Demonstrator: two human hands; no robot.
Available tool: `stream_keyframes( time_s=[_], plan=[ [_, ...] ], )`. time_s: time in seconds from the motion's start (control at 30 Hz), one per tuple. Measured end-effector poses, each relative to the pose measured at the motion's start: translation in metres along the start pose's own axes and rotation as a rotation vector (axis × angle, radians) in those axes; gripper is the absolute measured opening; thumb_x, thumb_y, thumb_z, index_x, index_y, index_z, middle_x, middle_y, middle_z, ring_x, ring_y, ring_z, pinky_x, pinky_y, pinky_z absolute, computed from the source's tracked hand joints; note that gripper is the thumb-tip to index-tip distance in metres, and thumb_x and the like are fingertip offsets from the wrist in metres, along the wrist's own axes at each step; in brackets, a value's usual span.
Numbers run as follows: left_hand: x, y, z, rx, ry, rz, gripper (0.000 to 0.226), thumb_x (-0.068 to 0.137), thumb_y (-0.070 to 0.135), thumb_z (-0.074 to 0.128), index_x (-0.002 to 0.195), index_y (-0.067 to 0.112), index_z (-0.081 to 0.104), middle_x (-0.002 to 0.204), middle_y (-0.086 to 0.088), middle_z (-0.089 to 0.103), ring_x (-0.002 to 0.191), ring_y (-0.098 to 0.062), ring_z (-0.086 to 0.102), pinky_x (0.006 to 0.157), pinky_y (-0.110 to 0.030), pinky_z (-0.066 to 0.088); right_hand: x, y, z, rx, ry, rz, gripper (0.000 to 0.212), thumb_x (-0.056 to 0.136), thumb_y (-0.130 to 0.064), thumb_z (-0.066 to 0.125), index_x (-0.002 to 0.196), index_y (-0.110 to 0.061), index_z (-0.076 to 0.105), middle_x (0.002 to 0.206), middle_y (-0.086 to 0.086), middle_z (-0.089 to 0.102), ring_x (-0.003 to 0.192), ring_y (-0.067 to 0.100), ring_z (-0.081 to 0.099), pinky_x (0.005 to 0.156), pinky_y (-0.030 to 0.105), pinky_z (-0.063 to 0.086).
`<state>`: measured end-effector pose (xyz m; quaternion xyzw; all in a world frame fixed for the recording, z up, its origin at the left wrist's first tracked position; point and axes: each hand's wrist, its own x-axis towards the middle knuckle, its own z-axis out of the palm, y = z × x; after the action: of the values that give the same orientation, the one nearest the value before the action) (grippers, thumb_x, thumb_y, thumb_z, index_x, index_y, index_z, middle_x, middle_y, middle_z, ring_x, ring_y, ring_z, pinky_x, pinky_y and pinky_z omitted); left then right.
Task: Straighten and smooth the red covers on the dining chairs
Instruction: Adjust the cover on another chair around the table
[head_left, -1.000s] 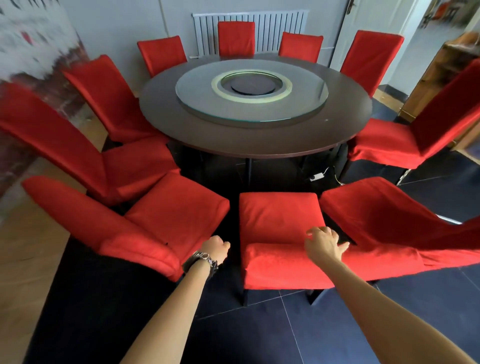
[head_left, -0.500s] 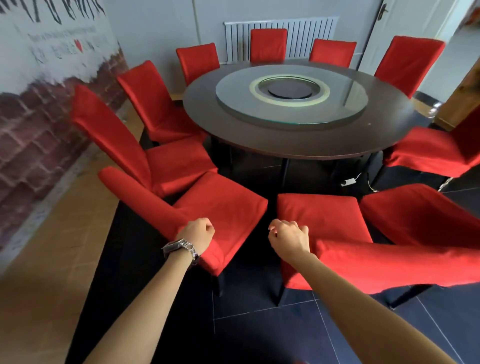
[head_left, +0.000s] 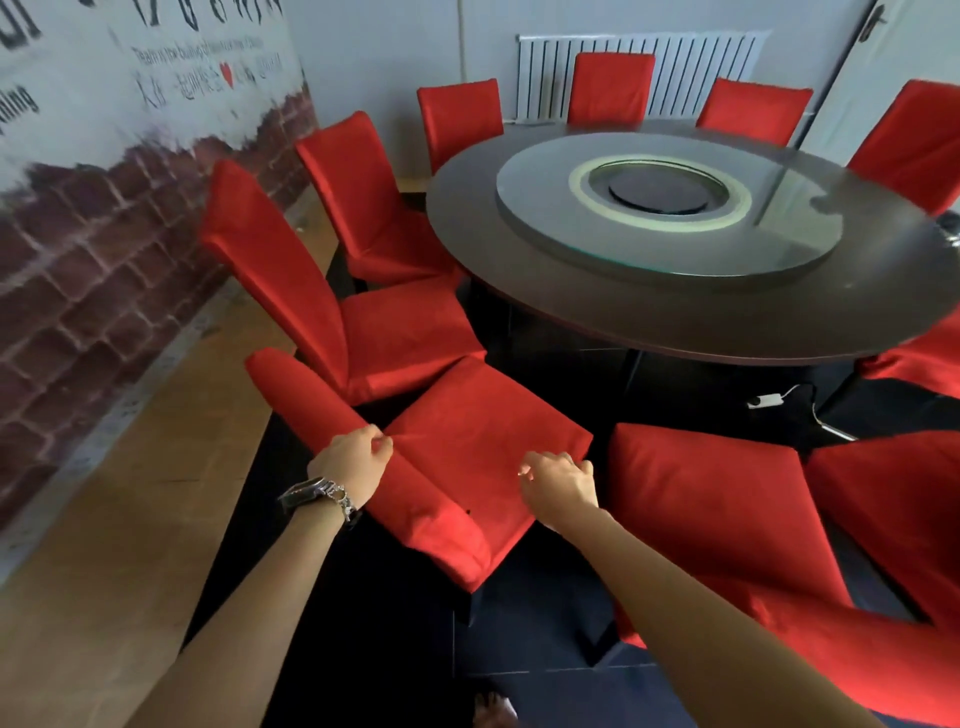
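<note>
The nearest chair's red cover (head_left: 467, 467) lies in front of me, with its backrest low at the left and its seat toward the table. My left hand (head_left: 353, 462), with a watch on the wrist, rests on the backrest. Its thumb and fingers pinch the cover at the crease where back meets seat. My right hand (head_left: 558, 483) is over the seat's right edge with its fingers curled. Whether it holds fabric is hidden. A second red-covered chair (head_left: 717, 514) stands close on the right.
Several more red-covered chairs ring the round dark table (head_left: 727, 322) with its glass turntable (head_left: 670, 208). A brick-print wall (head_left: 104, 249) runs along the left beside a wood floor strip. A white radiator (head_left: 545, 73) is at the back, and a cable and plug (head_left: 763, 400) lie under the table.
My view swung left, from the chair on the right to the nearest chair. Both hands moved onto it, the left to the back-seat crease and the right to the seat's right edge.
</note>
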<state>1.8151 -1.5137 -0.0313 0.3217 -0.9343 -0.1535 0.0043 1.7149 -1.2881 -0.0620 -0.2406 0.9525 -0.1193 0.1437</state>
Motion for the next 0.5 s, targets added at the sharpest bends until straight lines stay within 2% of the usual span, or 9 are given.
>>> stream_keyframes(
  time_s=[0.17, 0.3, 0.37, 0.43, 0.5],
  plan=[
    [0.035, -0.015, -0.014, 0.051, -0.026, -0.014, 0.025, 0.096, 0.033, 0.045, 0.113, 0.024, 0.061, 0.1, -0.008, 0.069, 0.092, -0.03, 0.066, 0.066, -0.031, 0.044, 0.041, -0.019, -0.014, -0.005, -0.014, 0.009, 0.032, 0.096, -0.02, 0.036, 0.119, -0.02, 0.058, 0.12, 0.001, 0.061, 0.116, 0.022, 0.049, 0.1, 0.04, 0.029],
    [0.049, -0.029, -0.016, 0.104, -0.069, -0.011, 0.027, 0.097, 0.029, 0.044, 0.12, 0.023, 0.059, 0.105, -0.009, 0.068, 0.094, -0.029, 0.065, 0.07, -0.033, 0.047, 0.054, -0.039, -0.011, -0.027, -0.041, 0.007, 0.032, 0.097, -0.02, 0.036, 0.12, -0.019, 0.058, 0.12, 0.001, 0.061, 0.116, 0.022, 0.05, 0.101, 0.041, 0.028],
    [0.058, -0.038, -0.013, 0.155, -0.095, 0.014, 0.032, 0.097, 0.025, 0.044, 0.127, 0.023, 0.053, 0.116, -0.008, 0.063, 0.104, -0.027, 0.061, 0.077, -0.035, 0.049, 0.058, -0.048, -0.006, -0.028, -0.055, 0.02, 0.032, 0.097, -0.02, 0.036, 0.12, -0.02, 0.058, 0.12, 0.001, 0.061, 0.116, 0.022, 0.051, 0.102, 0.041, 0.027],
    [0.07, -0.048, -0.012, 0.261, -0.143, 0.059, 0.043, 0.097, 0.02, 0.047, 0.139, 0.022, 0.041, 0.131, -0.006, 0.049, 0.118, -0.025, 0.05, 0.086, -0.036, 0.048, 0.061, -0.057, 0.0, -0.003, -0.085, 0.058, 0.032, 0.096, -0.02, 0.036, 0.119, -0.02, 0.058, 0.119, 0.001, 0.062, 0.115, 0.022, 0.052, 0.102, 0.04, 0.028],
    [0.081, -0.06, -0.011, 0.386, -0.204, 0.099, 0.058, 0.095, 0.017, 0.051, 0.147, 0.022, 0.026, 0.142, -0.007, 0.034, 0.127, -0.026, 0.037, 0.096, -0.036, 0.044, 0.062, -0.07, 0.006, 0.047, -0.146, 0.114, 0.031, 0.097, -0.026, 0.038, 0.121, -0.02, 0.057, 0.122, 0.004, 0.061, 0.113, 0.024, 0.055, 0.098, 0.04, 0.036]
  ],
)
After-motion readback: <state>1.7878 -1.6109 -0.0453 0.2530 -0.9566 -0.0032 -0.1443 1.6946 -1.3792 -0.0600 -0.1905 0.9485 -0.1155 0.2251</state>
